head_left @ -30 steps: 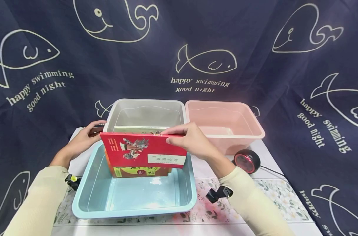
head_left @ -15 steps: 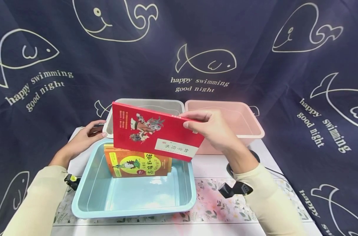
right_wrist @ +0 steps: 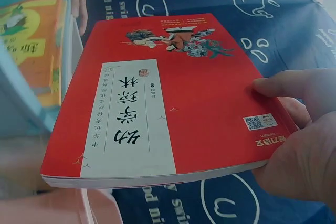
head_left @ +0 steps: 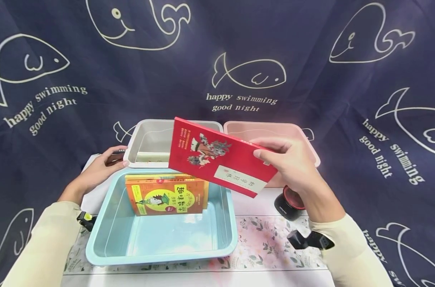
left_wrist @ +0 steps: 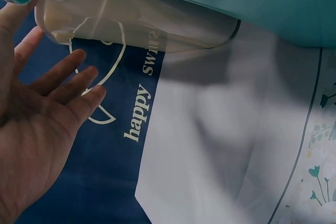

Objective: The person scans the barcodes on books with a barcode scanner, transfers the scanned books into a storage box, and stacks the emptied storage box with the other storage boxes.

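Observation:
In the head view my right hand (head_left: 290, 161) grips a red paperback book (head_left: 203, 155) by its edge, thumb on the cover. The book is tilted in the air, overlapping the grey bin (head_left: 156, 139) and pink bin (head_left: 275, 126). Its cover, with a white title panel, fills much of the right wrist view, where the thumb (right_wrist: 283, 85) lies near a QR code. My left hand (head_left: 102, 169) touches the grey bin's front left corner. The left wrist view shows that hand's fingers (left_wrist: 68, 90) loosely extended beside the bin.
A light blue basin (head_left: 160, 259) stands in front, holding several orange and yellow books (head_left: 167, 195) upright at its back. Another pale book (head_left: 151, 156) lies in the grey bin. A black round device (head_left: 290, 203) with a red face sits right of the basin. A fish-print curtain (head_left: 246, 36) hangs behind.
My right hand has lifted the red book up from in front of the grey bin and carried it rightward, tilting it. The orange books now show fully. My left hand stays at the bin's corner.

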Motion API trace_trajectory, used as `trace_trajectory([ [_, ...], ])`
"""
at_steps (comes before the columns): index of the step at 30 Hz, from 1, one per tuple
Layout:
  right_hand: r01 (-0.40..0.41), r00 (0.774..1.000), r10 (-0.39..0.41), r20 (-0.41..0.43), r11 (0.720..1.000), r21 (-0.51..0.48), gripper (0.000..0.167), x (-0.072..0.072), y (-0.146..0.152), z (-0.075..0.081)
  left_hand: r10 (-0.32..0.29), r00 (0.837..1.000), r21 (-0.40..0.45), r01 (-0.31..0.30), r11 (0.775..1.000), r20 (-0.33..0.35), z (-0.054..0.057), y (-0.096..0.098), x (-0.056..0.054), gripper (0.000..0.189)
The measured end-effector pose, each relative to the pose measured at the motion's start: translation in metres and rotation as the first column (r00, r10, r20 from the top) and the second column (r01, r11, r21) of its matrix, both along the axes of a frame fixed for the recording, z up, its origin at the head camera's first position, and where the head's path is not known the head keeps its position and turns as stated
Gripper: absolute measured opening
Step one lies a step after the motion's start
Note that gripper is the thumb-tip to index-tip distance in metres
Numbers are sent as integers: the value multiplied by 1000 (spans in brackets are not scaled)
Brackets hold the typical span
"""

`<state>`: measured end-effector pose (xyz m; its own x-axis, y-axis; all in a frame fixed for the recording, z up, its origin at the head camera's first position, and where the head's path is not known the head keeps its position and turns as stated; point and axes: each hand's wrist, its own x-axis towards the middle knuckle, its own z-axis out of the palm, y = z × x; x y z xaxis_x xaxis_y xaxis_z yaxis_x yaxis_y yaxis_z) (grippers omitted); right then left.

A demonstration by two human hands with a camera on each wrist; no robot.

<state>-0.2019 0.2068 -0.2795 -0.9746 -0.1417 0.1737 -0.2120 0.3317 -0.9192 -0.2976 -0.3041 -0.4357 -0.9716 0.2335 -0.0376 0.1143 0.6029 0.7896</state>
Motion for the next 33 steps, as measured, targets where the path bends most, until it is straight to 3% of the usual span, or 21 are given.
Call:
trace_trajectory([
  [5,88,996,-88,25,996,9,33,15,22,-5,3,1000,8,-3,1000,4,2,-1,1,77],
  [13,96,993,-108,-42,972,-216,25,34,60,-22,-1,1000,42,1,999,1,4,0,2,75],
  [21,132,986,-155,-57,947,-294,30,53,89,-43,0,1000,28,0,1000,11,2,1,2,76],
  [29,264,959,-283,-5,901,-344,34,81,113,-72,1,1000,34,-2,999,18,2,0,1,77],
  [33,348,935,-352,45,886,-308,33,98,121,-89,2,1000,32,-3,999,19,2,0,1,77],
])
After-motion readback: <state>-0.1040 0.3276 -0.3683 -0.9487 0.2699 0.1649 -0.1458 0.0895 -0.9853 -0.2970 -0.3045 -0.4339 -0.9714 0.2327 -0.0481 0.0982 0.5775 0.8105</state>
